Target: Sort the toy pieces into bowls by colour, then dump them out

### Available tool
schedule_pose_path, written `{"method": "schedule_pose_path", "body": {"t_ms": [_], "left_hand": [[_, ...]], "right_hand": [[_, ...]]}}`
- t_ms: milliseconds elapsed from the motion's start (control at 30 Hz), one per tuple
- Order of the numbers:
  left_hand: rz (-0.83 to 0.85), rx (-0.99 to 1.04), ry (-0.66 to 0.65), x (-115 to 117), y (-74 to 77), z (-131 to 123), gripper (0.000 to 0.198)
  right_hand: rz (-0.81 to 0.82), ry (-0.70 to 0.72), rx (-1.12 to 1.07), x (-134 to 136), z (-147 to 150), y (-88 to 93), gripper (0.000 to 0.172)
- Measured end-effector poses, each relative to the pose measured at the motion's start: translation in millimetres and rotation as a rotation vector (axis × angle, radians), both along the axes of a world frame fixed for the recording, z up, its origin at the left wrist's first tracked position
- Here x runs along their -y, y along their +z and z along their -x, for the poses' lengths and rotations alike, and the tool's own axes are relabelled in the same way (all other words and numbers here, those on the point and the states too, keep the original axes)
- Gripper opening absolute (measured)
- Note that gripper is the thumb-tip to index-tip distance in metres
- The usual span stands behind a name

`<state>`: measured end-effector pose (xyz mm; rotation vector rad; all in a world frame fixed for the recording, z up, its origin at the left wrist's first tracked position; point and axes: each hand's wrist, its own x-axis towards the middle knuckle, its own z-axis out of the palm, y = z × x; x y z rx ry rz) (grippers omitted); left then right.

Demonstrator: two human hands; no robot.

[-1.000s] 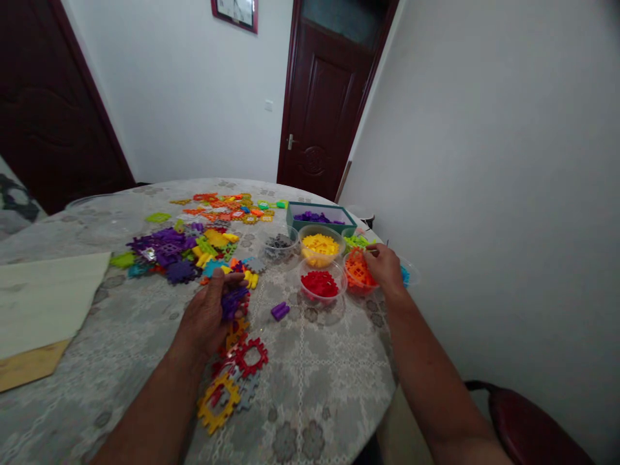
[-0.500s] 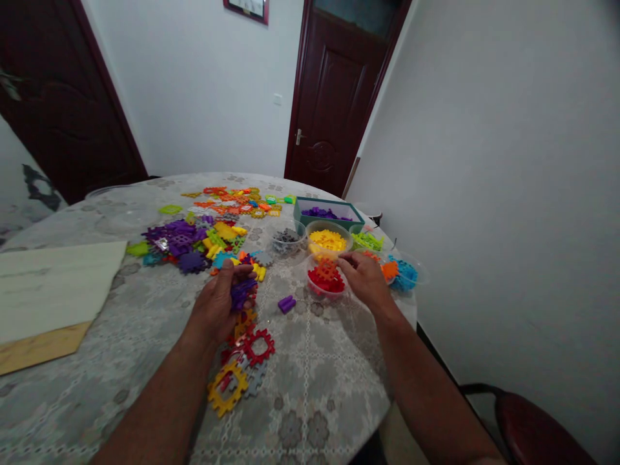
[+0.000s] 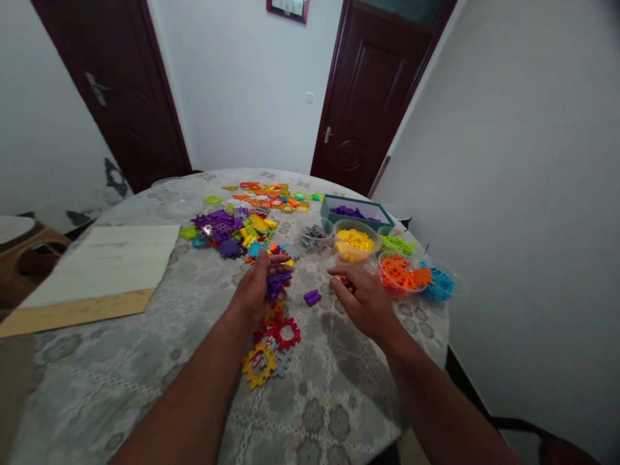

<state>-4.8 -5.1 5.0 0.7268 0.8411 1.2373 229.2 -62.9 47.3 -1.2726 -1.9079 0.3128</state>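
Holding purple pieces (image 3: 278, 285) loosely cupped in the left hand (image 3: 256, 285), left of a purple block (image 3: 312, 297) lying alone on the table (image 3: 358, 403). Could spill some onto the near gear-shaped pieces (image 3: 278, 336) by slackening those curled fingers. Hovering with the right hand (image 3: 364, 300), thumb and forefinger parted at the tips, partly hiding a clear bowl (image 3: 369, 259); cannot tell about contact. Could tip that bowl by dragging the wrist across. Compared with half a second ago, has brought the right hand leftward, closer to the block, and turned the view left.
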Motion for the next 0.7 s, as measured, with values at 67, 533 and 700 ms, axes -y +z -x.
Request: {"method": "schedule_pose_path", "body": {"t_ms": [67, 533, 700], "left_hand": [[-0.014, 0.015, -0.024, 0.9, -0.3, -0.2, 0.072], [-0.069, 0.064, -0.17, 6.8, 0.1, -1.8, 0.07], [-0.057, 0.148, -0.146, 6.5, 7.3, 2.6, 0.043]], "right_hand": [[-0.02, 0.11, 0.017, 1.7, 17.9, 0.5, 0.023], [-0.074, 0.119, -0.11, -11.4, 56.1, -22.8, 0.023], [0.15, -0.043, -0.239, -7.7, 30.9, -9.8, 0.02]]}}
